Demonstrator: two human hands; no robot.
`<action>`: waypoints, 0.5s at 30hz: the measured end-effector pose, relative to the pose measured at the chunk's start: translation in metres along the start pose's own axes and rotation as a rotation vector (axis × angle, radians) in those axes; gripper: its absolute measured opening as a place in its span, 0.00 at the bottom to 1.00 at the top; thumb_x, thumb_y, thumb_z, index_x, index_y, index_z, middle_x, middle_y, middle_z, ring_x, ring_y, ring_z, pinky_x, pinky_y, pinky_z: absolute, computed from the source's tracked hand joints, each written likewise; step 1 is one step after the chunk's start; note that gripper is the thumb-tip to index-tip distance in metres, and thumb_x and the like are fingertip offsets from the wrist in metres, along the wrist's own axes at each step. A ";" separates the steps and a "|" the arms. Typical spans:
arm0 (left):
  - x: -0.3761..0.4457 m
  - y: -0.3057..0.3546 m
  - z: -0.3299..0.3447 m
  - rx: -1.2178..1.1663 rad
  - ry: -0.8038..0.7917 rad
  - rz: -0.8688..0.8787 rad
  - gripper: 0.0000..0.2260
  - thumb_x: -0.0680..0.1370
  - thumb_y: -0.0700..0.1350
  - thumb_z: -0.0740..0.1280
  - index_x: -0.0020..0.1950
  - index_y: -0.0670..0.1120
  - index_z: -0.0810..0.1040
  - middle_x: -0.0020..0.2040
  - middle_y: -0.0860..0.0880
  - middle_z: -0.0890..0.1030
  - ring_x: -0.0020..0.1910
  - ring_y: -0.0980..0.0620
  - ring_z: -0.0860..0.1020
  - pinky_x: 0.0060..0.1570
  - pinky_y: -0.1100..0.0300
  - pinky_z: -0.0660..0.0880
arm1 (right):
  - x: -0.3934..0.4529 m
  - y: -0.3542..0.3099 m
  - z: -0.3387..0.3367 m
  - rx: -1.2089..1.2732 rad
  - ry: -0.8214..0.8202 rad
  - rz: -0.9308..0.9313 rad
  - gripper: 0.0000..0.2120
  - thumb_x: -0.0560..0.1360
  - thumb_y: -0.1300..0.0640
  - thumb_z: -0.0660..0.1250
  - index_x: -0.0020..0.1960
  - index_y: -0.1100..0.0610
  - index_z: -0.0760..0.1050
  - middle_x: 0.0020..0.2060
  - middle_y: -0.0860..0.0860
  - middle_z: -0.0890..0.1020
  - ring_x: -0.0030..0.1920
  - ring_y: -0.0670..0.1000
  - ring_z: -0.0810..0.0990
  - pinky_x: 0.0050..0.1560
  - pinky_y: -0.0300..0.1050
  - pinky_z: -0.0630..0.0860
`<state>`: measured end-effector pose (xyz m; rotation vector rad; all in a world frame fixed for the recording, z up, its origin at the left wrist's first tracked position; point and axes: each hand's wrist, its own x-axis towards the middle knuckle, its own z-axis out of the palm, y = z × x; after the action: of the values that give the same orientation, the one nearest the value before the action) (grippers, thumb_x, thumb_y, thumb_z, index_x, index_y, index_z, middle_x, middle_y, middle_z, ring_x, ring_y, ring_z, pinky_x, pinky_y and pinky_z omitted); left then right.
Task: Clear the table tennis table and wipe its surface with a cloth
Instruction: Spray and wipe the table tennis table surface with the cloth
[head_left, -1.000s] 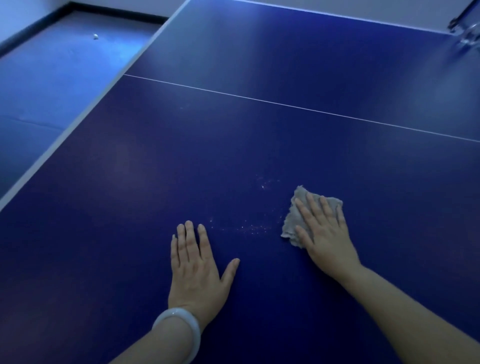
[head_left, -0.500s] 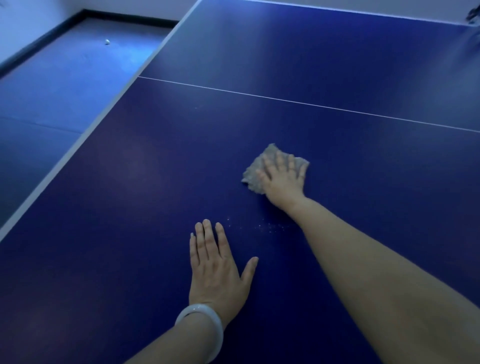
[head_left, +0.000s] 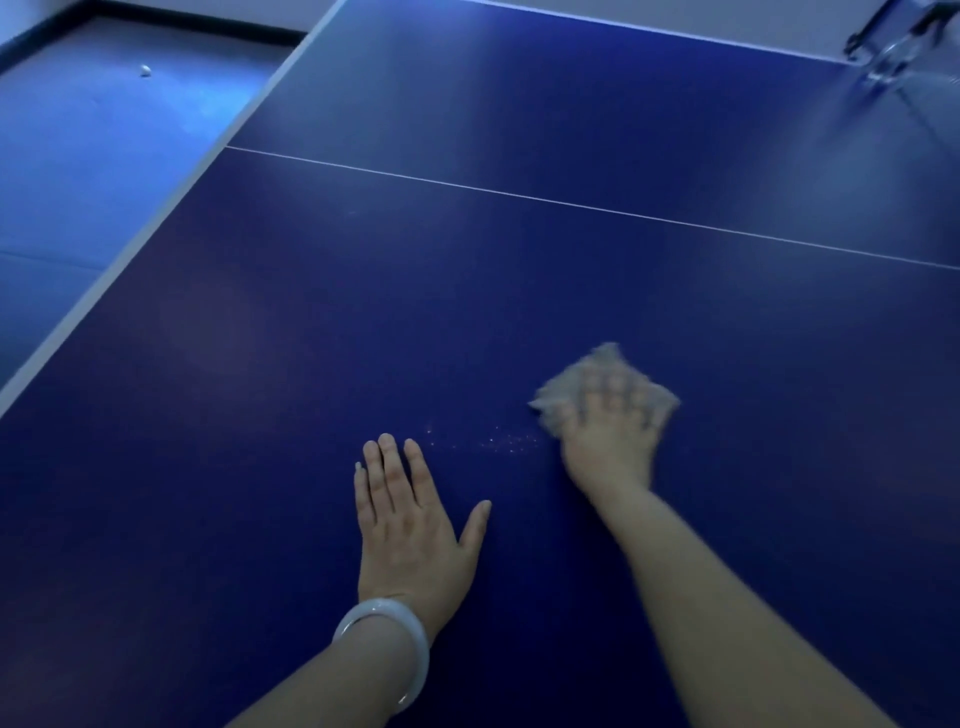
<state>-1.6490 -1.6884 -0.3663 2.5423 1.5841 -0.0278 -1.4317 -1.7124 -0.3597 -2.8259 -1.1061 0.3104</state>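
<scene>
The dark blue table tennis table (head_left: 467, 322) fills the view, with a white centre line crossing it. My right hand (head_left: 610, 441) lies flat with spread fingers on a small grey cloth (head_left: 605, 364), pressing it to the surface; both are motion-blurred. A scatter of pale specks (head_left: 498, 442) lies on the table just left of that hand. My left hand (head_left: 410, 514) rests palm-down on the table, fingers straight, a white bangle on its wrist.
The table's white left edge (head_left: 156, 218) runs diagonally, with blue floor beyond it. A small white ball (head_left: 145, 70) lies on the floor at the far left. A metal net clamp (head_left: 893, 47) sits at the table's far right corner.
My right hand has pulled the cloth back towards me and to the right, after pushing it forward half a second ago. The left hand has stayed planted on the table.
</scene>
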 end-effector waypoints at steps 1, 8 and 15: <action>0.000 0.000 -0.001 -0.004 -0.002 0.003 0.45 0.75 0.70 0.36 0.79 0.37 0.47 0.79 0.36 0.47 0.79 0.40 0.42 0.77 0.44 0.44 | -0.011 -0.019 0.006 -0.019 -0.010 -0.181 0.29 0.82 0.40 0.43 0.79 0.46 0.40 0.78 0.49 0.38 0.78 0.56 0.36 0.72 0.64 0.29; -0.001 -0.001 -0.001 -0.029 0.006 -0.001 0.45 0.74 0.71 0.36 0.78 0.38 0.44 0.79 0.36 0.46 0.78 0.41 0.40 0.77 0.45 0.41 | -0.009 0.078 -0.013 -0.057 -0.021 -0.058 0.28 0.82 0.40 0.43 0.80 0.46 0.42 0.79 0.47 0.41 0.79 0.53 0.40 0.75 0.62 0.38; 0.000 0.002 -0.006 -0.026 -0.009 -0.007 0.44 0.75 0.70 0.38 0.78 0.37 0.46 0.79 0.35 0.47 0.78 0.39 0.42 0.77 0.43 0.43 | -0.092 0.062 0.001 0.039 0.047 0.270 0.31 0.78 0.37 0.33 0.79 0.46 0.36 0.79 0.51 0.40 0.78 0.54 0.38 0.75 0.64 0.37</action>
<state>-1.6477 -1.6889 -0.3599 2.5132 1.5799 -0.0191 -1.4567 -1.8203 -0.3567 -2.9306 -0.7008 0.2790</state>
